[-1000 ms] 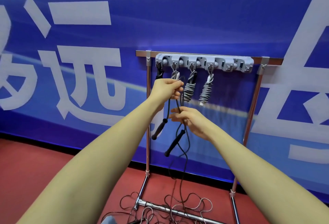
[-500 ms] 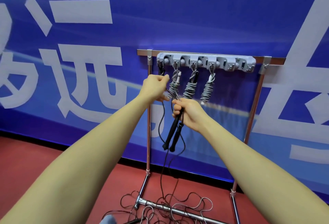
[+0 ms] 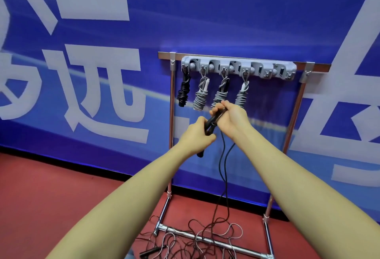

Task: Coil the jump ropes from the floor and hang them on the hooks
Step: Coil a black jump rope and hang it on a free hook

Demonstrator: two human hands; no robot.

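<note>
Both hands hold the two black handles (image 3: 212, 121) of one black jump rope in front of the rack. My left hand (image 3: 196, 135) grips their lower part; my right hand (image 3: 230, 118) grips their upper part. The rope's two cord strands (image 3: 224, 168) hang down to a tangle of ropes (image 3: 197, 240) on the floor. The grey hook strip (image 3: 238, 69) on the rack's top bar carries a coiled black rope (image 3: 183, 92) at the far left and three coiled grey ropes (image 3: 200, 96) beside it. The hooks at the strip's right end are bare.
The chrome rack (image 3: 294, 112) stands against a blue banner wall on a red floor. Its base bar (image 3: 205, 238) lies across the tangled ropes. Another black handle (image 3: 150, 251) lies on the floor at the bottom left of the tangle.
My left hand came down from the hooks onto the handles. My right hand gathered both handles together and shifted right and slightly lower; both hands now grip them.
</note>
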